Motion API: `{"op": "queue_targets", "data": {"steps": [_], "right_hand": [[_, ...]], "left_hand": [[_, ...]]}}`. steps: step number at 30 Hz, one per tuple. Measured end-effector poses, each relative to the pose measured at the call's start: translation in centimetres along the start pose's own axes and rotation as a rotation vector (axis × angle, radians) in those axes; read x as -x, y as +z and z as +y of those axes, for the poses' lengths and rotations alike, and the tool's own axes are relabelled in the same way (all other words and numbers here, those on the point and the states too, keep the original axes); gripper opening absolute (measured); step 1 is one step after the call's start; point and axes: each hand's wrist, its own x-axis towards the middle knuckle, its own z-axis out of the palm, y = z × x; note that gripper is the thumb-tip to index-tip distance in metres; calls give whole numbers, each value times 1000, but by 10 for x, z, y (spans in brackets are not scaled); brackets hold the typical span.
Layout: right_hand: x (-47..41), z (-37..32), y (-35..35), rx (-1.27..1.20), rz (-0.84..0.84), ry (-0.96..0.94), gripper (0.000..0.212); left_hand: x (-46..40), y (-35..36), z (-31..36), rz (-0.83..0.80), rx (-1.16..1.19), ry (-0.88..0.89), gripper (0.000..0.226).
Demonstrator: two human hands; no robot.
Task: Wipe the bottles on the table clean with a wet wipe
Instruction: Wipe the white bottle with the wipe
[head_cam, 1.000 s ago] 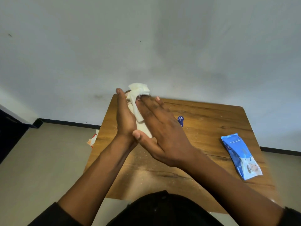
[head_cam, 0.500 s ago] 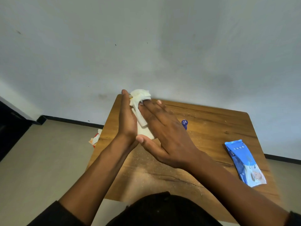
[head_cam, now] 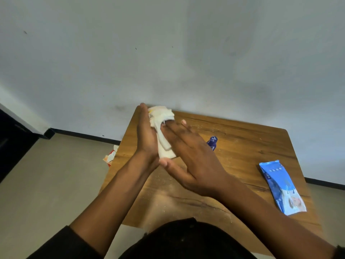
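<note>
Both flat hands, left (head_cam: 146,133) and right (head_cam: 188,154), pressed the soft wipe (head_cam: 162,118) round a light bottle (head_cam: 166,152), hidden at 12 o'clock; hold mid-body

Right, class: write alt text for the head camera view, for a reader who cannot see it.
Two bare hands, left hand and right hand, press a crumpled white wet wipe around a white object between flat palms above a brown wooden table. A small dark blue bottle stands behind the right hand; a blue wipes packet lies to the right.
</note>
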Motion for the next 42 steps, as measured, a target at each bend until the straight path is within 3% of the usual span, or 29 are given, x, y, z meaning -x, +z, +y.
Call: {"op": "queue_targets", "data": {"steps": [8, 15, 20, 25, 29, 34, 37, 42], "right_hand": [[17, -12, 5, -43, 2, -6, 67], [25, -8, 22, -14, 196, 35, 69], [17, -10, 17, -60, 288, 105, 80], [17, -21, 8, -408, 274, 277, 76], [17, -28, -2, -653, 276, 391, 67], [18, -25, -17, -1000, 249, 463, 67], [19, -27, -19, -959, 252, 428, 62], [28, -28, -18, -643, 324, 255, 57]], "left_hand": [[3, -2, 13, 107, 60, 12, 60], [8, -2, 4, 120, -2, 49, 61], [19, 2, 5, -52, -153, 56, 63], [30, -2, 11, -247, -232, 10, 82], [39, -12, 3, -355, -190, 36, 55], [46, -18, 0, -335, -509, 156, 49], [47, -16, -5, -237, -587, 253, 50], [49, -13, -7, -166, -687, 405, 59]]}}
